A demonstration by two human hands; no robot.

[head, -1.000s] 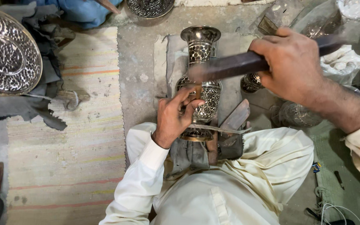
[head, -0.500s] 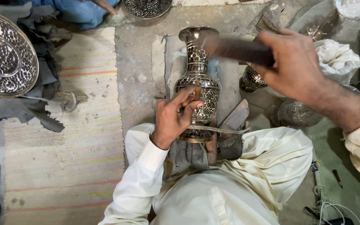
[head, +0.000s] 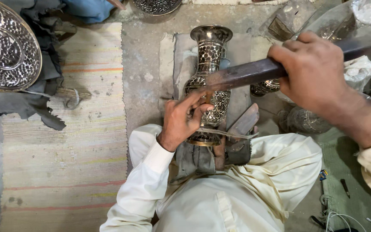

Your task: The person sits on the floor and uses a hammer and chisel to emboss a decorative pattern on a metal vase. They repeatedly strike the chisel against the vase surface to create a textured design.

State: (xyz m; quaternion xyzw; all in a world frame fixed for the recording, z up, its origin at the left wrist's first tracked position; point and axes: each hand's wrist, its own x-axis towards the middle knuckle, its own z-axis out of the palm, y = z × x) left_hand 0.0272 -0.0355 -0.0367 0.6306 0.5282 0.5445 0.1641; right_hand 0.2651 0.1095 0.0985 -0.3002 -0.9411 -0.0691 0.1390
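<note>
We pinched a small tool against the engraved vase (head: pixel 209 86) with our left hand (head: pixel 181 122), steadying it between our knees, while our right hand (head: pixel 312 71) gripped the dark bar (head: pixel 245 73) above.

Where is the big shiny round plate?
In the head view, the engraved round plate lies at the top left, on dark cloth beside the striped mat.

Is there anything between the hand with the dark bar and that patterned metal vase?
Nothing visible blocks it. The right hand grips the dark bar, whose end reaches the vase at its belly. The left hand rests on the vase just below, fingertips close to the bar's tip.
</note>
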